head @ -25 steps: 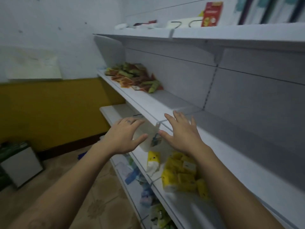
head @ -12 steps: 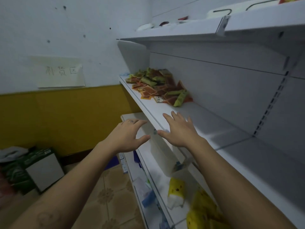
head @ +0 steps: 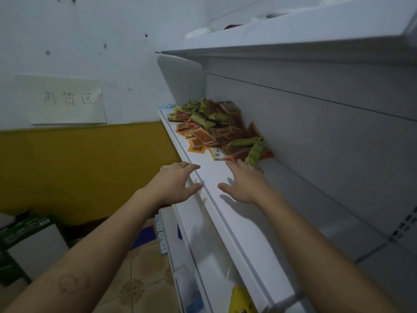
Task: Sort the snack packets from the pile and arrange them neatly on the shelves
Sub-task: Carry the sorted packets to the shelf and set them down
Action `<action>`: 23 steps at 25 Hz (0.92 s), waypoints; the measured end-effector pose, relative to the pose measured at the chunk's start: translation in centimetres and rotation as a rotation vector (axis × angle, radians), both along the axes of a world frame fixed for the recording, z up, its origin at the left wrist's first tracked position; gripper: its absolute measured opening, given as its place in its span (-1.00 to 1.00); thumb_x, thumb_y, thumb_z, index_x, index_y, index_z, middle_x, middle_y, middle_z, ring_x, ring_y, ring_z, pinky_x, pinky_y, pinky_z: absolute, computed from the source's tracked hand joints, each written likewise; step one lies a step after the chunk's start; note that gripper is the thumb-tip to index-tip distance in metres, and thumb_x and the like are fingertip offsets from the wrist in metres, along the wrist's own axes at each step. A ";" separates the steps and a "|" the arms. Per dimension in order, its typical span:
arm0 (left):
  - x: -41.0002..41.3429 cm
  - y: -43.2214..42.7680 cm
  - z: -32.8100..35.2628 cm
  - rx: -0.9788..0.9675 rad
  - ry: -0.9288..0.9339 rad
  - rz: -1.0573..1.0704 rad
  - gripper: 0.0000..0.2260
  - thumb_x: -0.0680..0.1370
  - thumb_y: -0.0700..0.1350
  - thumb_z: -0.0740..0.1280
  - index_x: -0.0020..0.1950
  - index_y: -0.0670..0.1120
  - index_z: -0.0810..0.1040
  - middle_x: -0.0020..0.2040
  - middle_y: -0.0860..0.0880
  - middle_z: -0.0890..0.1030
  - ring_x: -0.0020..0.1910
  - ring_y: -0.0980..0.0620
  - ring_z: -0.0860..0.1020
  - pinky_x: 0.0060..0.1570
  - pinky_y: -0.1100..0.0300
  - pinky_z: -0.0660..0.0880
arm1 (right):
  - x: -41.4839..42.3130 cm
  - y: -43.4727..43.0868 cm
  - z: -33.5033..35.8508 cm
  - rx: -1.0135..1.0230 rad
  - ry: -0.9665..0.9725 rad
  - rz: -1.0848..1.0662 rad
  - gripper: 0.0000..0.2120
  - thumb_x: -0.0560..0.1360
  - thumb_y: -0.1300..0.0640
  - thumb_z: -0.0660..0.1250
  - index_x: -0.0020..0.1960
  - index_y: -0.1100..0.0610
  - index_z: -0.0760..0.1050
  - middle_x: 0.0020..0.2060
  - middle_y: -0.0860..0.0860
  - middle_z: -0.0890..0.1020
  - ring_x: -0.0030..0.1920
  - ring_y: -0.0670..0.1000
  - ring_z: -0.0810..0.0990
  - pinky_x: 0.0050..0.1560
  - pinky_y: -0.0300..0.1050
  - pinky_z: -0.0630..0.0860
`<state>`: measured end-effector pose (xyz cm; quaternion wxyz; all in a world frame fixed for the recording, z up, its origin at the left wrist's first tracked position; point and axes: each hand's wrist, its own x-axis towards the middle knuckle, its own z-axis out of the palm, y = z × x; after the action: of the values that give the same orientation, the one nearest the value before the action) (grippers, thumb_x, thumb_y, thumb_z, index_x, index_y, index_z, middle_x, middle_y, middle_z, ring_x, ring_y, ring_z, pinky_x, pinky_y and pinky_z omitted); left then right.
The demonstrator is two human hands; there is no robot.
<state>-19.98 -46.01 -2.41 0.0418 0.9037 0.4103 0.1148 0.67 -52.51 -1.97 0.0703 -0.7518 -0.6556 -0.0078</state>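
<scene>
Head view: both hands spread and empty, left hand [head: 173,185] at the shelf [head: 293,199] front edge, right hand [head: 244,185] over the shelf, fingertips just beside the snack pile [head: 216,129] at its far end. A hasty sweep could spill packets off.

Site: a small shop or its stockroom. I stood at white metal display shelves [head: 212,172] with slotted uprights [head: 404,224] and front rails [head: 211,199]. Loose snack packets [head: 216,129] lay heaped on one shelf. A handwritten paper sign [head: 67,100] hung on the wall [head: 101,30]. Cartons [head: 29,233] sat on the tiled floor [head: 135,290].
</scene>
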 end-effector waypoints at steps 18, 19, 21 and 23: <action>7.2 32.7 -1.2 0.072 0.043 -0.303 -0.39 0.52 0.32 0.22 0.49 0.05 0.29 0.44 -0.06 0.37 0.40 -0.11 0.33 0.33 -0.07 0.36 | 0.0 26.4 -1.8 0.148 0.096 -0.413 -0.69 0.53 -0.11 0.26 0.19 0.02 0.48 0.16 0.07 0.53 0.19 0.14 0.49 0.20 0.04 0.44; 8.2 33.9 -1.2 0.085 0.096 -0.343 -0.32 0.49 0.37 0.21 0.52 0.07 0.24 0.48 -0.06 0.32 0.44 -0.11 0.28 0.38 -0.08 0.30 | 0.4 26.9 -2.2 0.173 0.081 -0.458 -0.71 0.53 -0.09 0.26 0.16 0.03 0.50 0.14 0.06 0.54 0.18 0.14 0.50 0.20 0.02 0.44; 9.9 35.7 -1.0 0.105 0.226 -0.385 -0.21 0.44 0.46 0.18 0.56 0.08 0.14 0.53 -0.08 0.24 0.49 -0.14 0.20 0.42 -0.11 0.19 | 1.1 27.9 -2.7 0.191 0.017 -0.517 -0.74 0.50 -0.07 0.28 0.12 0.04 0.51 0.10 0.06 0.57 0.16 0.14 0.52 0.15 -0.02 0.45; 11.2 36.5 -0.8 0.142 0.314 -0.399 -0.18 0.41 0.50 0.16 0.54 0.06 0.19 0.48 -0.11 0.31 0.45 -0.16 0.23 0.41 -0.09 0.16 | 1.1 28.6 -2.8 0.207 -0.018 -0.551 -0.76 0.46 -0.04 0.30 0.08 0.03 0.53 0.05 0.04 0.60 0.11 0.14 0.55 0.09 -0.04 0.44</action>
<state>-8.77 -9.51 -3.24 -0.0642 0.9741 0.2165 -0.0090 1.73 -23.88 -4.76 0.1360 -0.8902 -0.4231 -0.1004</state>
